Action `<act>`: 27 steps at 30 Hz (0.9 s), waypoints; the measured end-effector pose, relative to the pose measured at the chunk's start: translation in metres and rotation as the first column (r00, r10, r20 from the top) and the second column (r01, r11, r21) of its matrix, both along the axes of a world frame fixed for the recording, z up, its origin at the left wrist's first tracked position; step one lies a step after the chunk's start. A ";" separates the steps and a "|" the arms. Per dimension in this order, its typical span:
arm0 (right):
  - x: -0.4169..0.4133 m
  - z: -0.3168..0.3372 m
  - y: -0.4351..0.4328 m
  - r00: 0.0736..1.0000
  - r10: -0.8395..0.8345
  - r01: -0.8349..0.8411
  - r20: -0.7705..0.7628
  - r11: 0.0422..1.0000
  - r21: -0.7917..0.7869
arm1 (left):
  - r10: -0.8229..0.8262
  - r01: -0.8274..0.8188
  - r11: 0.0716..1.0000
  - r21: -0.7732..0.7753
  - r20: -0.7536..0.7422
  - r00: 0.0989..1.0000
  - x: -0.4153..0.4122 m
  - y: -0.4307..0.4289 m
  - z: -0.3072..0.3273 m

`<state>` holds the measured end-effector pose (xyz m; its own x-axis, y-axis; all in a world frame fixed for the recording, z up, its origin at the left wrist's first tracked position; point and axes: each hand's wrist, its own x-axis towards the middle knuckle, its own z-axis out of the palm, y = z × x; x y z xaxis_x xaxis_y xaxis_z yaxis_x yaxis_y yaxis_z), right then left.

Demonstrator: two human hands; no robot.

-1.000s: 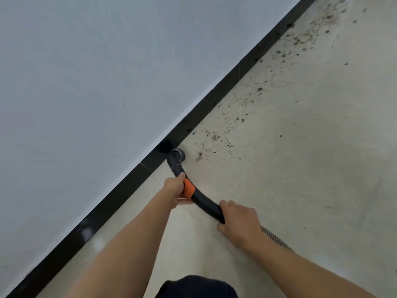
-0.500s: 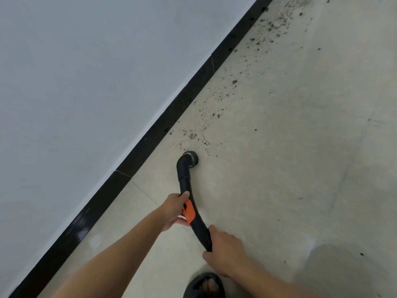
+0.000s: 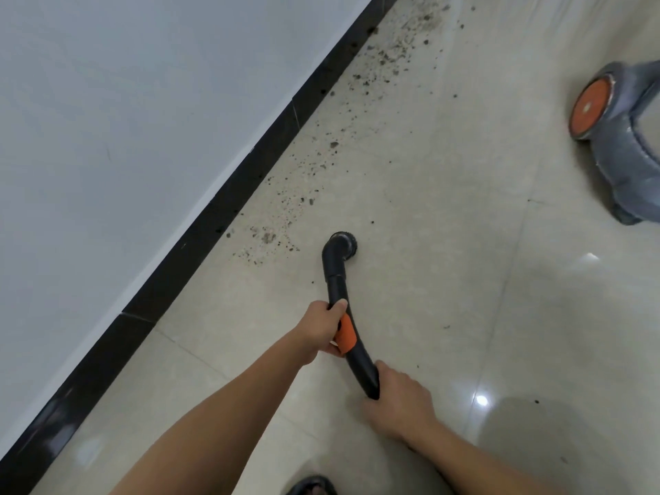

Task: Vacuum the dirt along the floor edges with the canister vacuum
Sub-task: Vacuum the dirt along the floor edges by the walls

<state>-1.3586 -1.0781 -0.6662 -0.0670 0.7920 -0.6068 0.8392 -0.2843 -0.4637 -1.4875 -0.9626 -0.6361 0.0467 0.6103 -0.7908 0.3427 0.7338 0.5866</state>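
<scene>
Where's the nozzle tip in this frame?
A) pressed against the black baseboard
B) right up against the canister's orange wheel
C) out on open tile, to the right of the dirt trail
C: the nozzle is out on the tile, with the dirt lying between it and the black baseboard. The left hand and right hand both grip the wand.

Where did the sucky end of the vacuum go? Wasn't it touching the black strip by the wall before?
The nozzle moved away from the black baseboard, rightward onto open floor, with the dirt by the wall now to its left. The canister vacuum now shows at the right edge. Unchanged: the left hand and right hand both grip the black tube; nothing was let go.
</scene>
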 end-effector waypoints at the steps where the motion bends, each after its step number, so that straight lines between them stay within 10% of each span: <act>1: 0.004 0.000 0.006 1.000 -0.014 0.014 0.000 1.000 0.010 | 0.003 -0.003 1.000 0.007 -0.002 1.000 0.005 0.007 0.000; 10: 0.062 -0.002 0.047 0.985 -0.173 0.171 0.025 0.983 0.065 | -0.073 0.072 0.997 0.020 0.050 0.996 0.075 0.060 -0.004; 21: 0.079 0.000 0.002 0.936 0.346 -0.352 -0.068 0.928 -0.118 | 0.156 -0.066 0.941 -0.332 0.251 0.955 -0.006 -0.033 -0.007; 27: 0.057 -0.008 0.014 0.903 0.429 -0.430 -0.032 0.902 -0.034 | 0.298 -0.238 0.938 -0.254 0.233 0.926 -0.028 -0.046 -0.009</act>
